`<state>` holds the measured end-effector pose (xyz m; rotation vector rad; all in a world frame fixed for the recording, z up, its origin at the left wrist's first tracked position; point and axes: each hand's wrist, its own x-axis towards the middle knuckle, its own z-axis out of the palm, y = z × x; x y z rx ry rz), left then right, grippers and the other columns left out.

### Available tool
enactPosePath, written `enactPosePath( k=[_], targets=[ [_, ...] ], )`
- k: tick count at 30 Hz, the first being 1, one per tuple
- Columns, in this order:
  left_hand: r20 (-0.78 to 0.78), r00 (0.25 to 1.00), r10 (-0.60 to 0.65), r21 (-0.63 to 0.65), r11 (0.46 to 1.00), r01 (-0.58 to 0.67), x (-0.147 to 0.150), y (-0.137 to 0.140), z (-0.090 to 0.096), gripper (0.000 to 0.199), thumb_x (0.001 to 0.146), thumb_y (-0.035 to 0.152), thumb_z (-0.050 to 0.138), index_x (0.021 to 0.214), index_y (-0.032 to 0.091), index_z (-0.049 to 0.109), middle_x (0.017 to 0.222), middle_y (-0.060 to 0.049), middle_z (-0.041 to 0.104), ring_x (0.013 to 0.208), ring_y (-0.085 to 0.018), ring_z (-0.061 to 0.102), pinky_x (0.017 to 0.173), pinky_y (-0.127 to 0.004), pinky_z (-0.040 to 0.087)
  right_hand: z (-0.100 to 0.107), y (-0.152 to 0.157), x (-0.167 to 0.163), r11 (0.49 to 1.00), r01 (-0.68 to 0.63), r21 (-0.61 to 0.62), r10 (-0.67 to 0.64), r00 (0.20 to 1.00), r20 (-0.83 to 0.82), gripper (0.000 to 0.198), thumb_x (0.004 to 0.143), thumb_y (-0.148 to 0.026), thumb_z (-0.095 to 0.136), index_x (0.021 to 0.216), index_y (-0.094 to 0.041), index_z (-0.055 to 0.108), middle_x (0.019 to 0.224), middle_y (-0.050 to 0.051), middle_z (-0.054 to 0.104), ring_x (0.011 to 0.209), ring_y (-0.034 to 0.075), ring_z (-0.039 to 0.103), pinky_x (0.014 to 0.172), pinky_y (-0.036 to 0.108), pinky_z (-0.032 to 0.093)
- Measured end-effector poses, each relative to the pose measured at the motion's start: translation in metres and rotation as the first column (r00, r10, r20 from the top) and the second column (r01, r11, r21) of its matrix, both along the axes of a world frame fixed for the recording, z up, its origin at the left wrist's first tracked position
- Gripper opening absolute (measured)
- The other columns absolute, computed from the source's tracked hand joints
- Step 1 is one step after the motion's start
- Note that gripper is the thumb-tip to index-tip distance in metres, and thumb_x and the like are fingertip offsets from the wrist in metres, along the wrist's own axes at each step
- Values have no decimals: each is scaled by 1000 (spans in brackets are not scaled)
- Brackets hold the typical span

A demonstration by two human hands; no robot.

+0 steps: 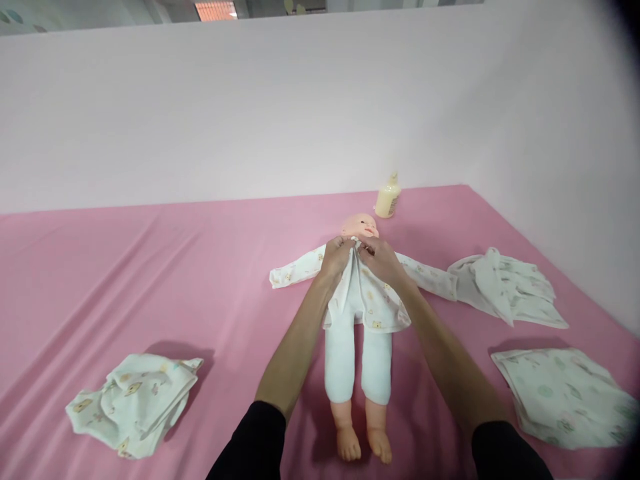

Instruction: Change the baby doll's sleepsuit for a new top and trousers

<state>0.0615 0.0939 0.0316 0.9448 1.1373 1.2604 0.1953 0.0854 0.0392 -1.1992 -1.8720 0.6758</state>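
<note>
A baby doll lies on its back on the pink sheet, head away from me and bare feet toward me. It wears white trousers and a white printed jacket with both sleeves spread sideways. My left hand and my right hand meet at the doll's neck. Each pinches one front edge of the jacket at the collar, just under the chin.
A cream lotion bottle stands behind the doll's head. A crumpled printed garment lies at the front left. Another crumpled one lies to the right, and a folded cloth at the front right. A pale wall rises behind and to the right.
</note>
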Motion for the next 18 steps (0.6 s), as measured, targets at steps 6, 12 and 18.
enactPosePath(
  k=[6, 12, 18],
  targets=[
    [84, 995, -44, -41, 998, 48, -2, -1, 5, 10, 80, 21, 65, 75, 13, 60, 60, 2, 57, 56, -9, 50, 59, -21, 38, -2, -1, -1, 1000, -5, 11, 3, 978, 210, 24, 87, -16, 44, 99, -19, 65, 80, 4, 55, 74, 20, 54, 72, 32, 40],
    [88, 994, -65, -58, 996, 70, -5, -5, 11, 13, 79, 22, 65, 71, 14, 59, 58, 2, 55, 50, -8, 47, 57, -22, 38, -4, -5, -1, 999, -32, -4, 32, 951, 306, 48, 87, -14, 41, 133, -18, 55, 105, 12, 57, 94, 26, 58, 84, 38, 46],
    [86, 991, -102, -46, 993, 107, -7, -2, 7, 15, 75, 27, 65, 71, 13, 61, 59, 0, 58, 51, -10, 50, 54, -23, 38, -7, -1, 4, 989, -130, -75, 146, 953, 264, 55, 85, -16, 42, 139, -17, 48, 109, 12, 54, 106, 27, 56, 92, 41, 48]
  ],
)
